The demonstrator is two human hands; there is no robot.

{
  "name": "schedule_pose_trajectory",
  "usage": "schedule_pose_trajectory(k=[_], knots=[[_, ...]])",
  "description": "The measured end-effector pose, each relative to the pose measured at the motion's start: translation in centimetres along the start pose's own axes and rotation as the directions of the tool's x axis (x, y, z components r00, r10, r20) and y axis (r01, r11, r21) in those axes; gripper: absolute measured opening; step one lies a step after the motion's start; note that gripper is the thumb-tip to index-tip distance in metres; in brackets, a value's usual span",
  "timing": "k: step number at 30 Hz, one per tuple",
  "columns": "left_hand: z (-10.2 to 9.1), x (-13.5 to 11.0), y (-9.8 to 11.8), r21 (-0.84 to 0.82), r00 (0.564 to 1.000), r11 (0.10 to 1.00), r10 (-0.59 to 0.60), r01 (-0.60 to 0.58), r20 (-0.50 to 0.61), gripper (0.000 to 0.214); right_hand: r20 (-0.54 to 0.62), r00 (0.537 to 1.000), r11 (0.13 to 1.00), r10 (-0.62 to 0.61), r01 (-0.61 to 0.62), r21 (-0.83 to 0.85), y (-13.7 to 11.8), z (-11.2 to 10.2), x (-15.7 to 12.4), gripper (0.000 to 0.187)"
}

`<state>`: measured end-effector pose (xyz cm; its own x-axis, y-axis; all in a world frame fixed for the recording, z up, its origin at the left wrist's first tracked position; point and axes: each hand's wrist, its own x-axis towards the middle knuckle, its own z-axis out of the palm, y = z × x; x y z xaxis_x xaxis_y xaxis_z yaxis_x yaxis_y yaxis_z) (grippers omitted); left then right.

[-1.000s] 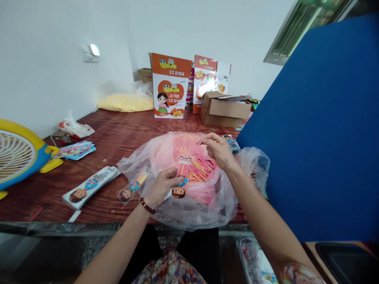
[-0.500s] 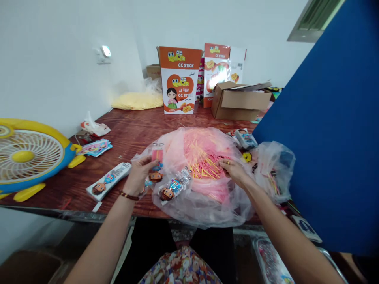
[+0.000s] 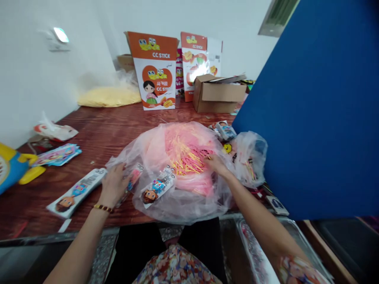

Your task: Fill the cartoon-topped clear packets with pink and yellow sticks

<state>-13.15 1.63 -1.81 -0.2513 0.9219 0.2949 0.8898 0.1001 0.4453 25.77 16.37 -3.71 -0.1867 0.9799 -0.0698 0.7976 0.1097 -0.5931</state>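
Observation:
Thin pink and yellow sticks [image 3: 189, 161] lie heaped in a large clear plastic bag [image 3: 177, 211] on the table. My right hand [image 3: 217, 165] reaches into the right side of the heap, its fingers closed at the stick ends; their tips are partly hidden. At the bag's left edge, my left hand [image 3: 114, 184] is palm down with thumb and fingers apart. Right beside its thumb, a small clear packet with pink sticks [image 3: 135, 176] lies tilted. A printed cartoon packet [image 3: 158, 187] rests on the front of the bag.
A stack of flat cartoon wrappers [image 3: 77, 193] lies at left, with blue-pink packets [image 3: 57, 154] behind. Cartons stand at the back: a CC Stick box [image 3: 155, 75] and an open brown box [image 3: 219, 96]. A smaller plastic bag [image 3: 251, 157] sits beside the blue panel [image 3: 308, 118] at right.
My left hand has lowered, and the stick packet it held up now lies beside it. My right hand stays at the heap. The view has turned right.

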Motion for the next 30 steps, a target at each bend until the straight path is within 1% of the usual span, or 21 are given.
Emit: schedule_pose_trajectory(k=[2, 3, 5, 6, 8, 9, 11, 14, 17, 20, 23, 27, 30], knots=[[0.4, -1.9, 3.0, -0.092, 0.982, 0.991, 0.077, -0.094, -0.172, 0.036, -0.004, 1.000, 0.998, 0.011, -0.011, -0.069, -0.4, -0.1, 0.3, 0.021], [0.6, -3.0, 4.8, -0.158, 0.970, 0.972, 0.139, -0.172, -0.201, 0.030, -0.006, 1.000, 0.996, 0.003, -0.003, -0.088, -0.7, -0.1, 0.5, 0.021], [1.4, -4.7, 8.0, -0.245, 0.938, 0.906, 0.326, -0.346, -0.119, 0.020, 0.001, 1.000, 0.991, -0.029, 0.028, -0.130, -1.7, 0.0, 0.8, 0.021], [1.9, -5.2, 9.3, -0.243, 0.929, 0.897, 0.354, -0.370, -0.110, 0.019, 0.012, 0.999, 0.989, -0.048, 0.049, -0.142, -2.2, 0.1, 0.9, 0.021], [2.7, -5.5, 10.5, -0.183, 0.938, 0.921, 0.331, -0.344, -0.099, 0.019, 0.054, 0.995, 0.976, -0.079, 0.088, -0.198, -3.2, 0.3, 1.0, 0.022], [3.1, -5.3, 10.5, -0.131, 0.950, 0.942, 0.298, -0.309, -0.095, 0.021, 0.079, 0.993, 0.966, -0.083, 0.099, -0.237, -3.6, 0.5, 0.9, 0.023], [3.6, -4.8, 9.7, -0.003, 0.968, 0.970, 0.243, -0.244, -0.067, 0.029, 0.120, 0.990, 0.944, -0.068, 0.103, -0.313, -4.3, 0.8, 0.8, 0.026], [4.2, -4.1, 8.5, 0.168, 0.977, 0.963, 0.214, -0.211, -0.003, 0.043, 0.150, 0.988, 0.933, -0.038, 0.089, -0.348, -5.0, 1.3, 0.4, 0.031], [4.4, -4.0, 8.4, 0.217, 0.979, 0.955, 0.196, -0.202, 0.048, 0.044, 0.171, 0.985, 0.937, -0.027, 0.085, -0.338, -5.1, 1.6, 0.1, 0.032], [4.6, -4.1, 8.7, 0.192, 0.988, 0.970, 0.141, -0.151, 0.067, 0.046, 0.170, 0.985, 0.950, -0.023, 0.074, -0.303, -4.6, 1.5, 0.0, 0.028], [5.0, -4.0, 8.7, 0.121, 0.994, 0.988, 0.092, -0.099, 0.066, 0.044, 0.148, 0.989, 0.970, -0.019, 0.054, -0.238, -3.5, 1.4, 0.2, 0.026], [5.1, -3.6, 8.8, -0.066, 0.995, 0.993, 0.097, -0.097, -0.006, 0.028, 0.105, 0.994, 0.993, -0.021, 0.033, -0.117, -2.3, 1.6, 0.4, 0.020], [4.4, -3.4, 9.4, -0.251, 0.996, 0.964, 0.079, -0.085, -0.031, 0.017, 0.091, 0.995, 0.999, -0.038, 0.037, 0.003, -2.1, 1.8, 0.4, 0.012]])
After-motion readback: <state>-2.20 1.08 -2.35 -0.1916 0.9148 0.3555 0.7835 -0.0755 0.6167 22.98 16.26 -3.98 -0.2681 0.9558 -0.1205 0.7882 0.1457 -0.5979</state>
